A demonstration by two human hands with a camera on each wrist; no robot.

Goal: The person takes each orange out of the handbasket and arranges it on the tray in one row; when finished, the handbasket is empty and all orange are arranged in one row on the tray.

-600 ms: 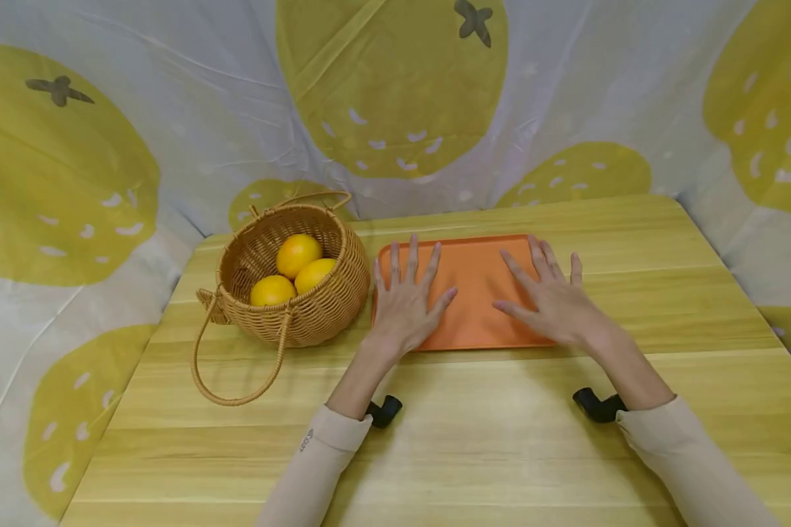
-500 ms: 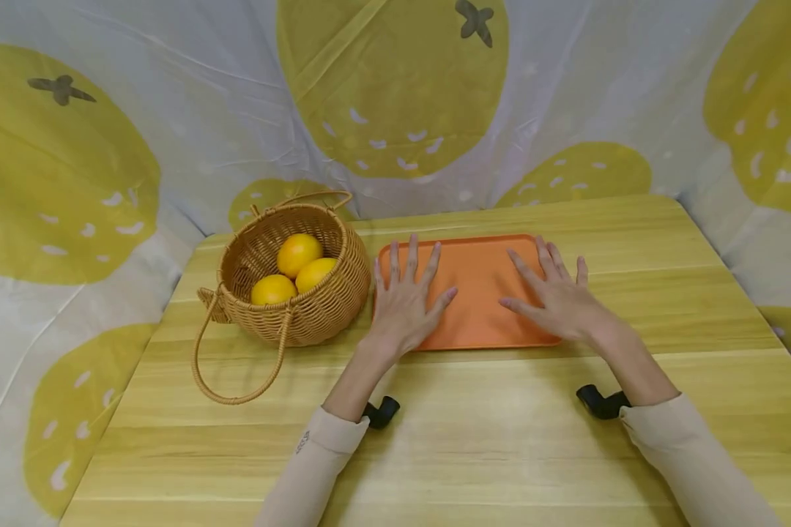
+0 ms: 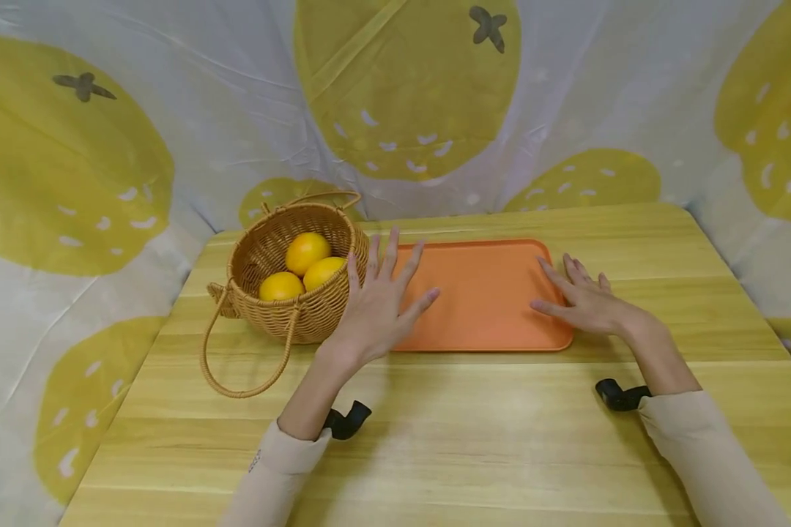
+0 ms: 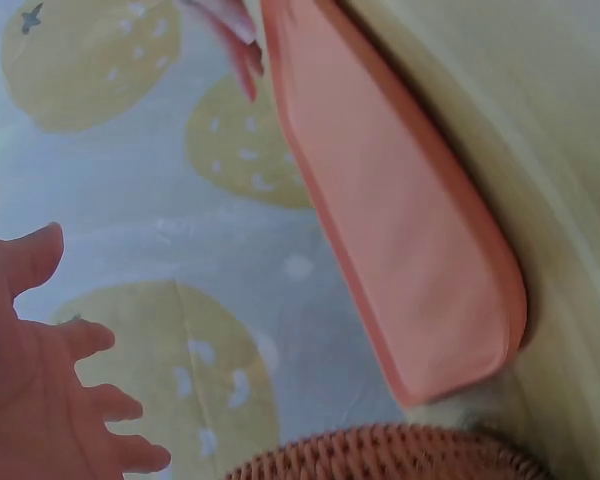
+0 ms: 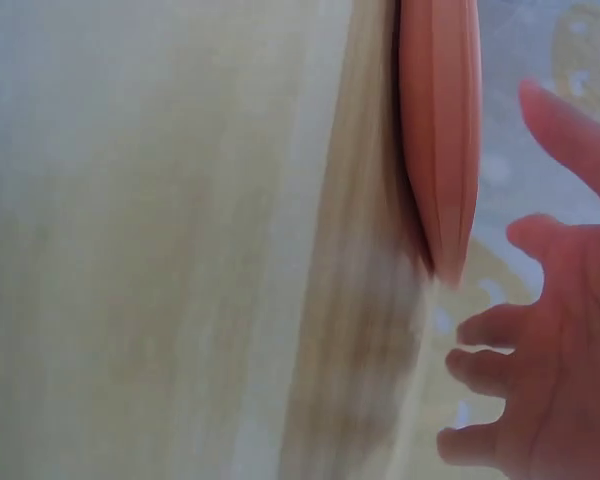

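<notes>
An orange rectangular tray (image 3: 481, 293) lies flat on the wooden table, with nothing on it. My left hand (image 3: 376, 311), fingers spread, hovers over the tray's left end and overlaps the basket's right side in the head view. My right hand (image 3: 589, 304) is held with straight fingers by the tray's right edge, thumb and index over its rim. Neither hand holds anything. In the left wrist view the tray (image 4: 390, 220) and the spread left hand (image 4: 40, 390) are apart. Likewise, the right hand (image 5: 565, 350) shows a gap from the tray (image 5: 440, 130).
Left of the tray stands a round wicker basket (image 3: 319, 311) holding three yellow-orange fruits (image 3: 307, 252). One of its handles (image 3: 237, 395) hangs down toward the front left. Behind the wooden table (image 3: 474, 439) hangs a curtain (image 3: 237, 110) with yellow fruit prints.
My left hand has moved left toward the basket, off much of the tray. My right hand has shifted right to the tray's edge. The head view has turned slightly.
</notes>
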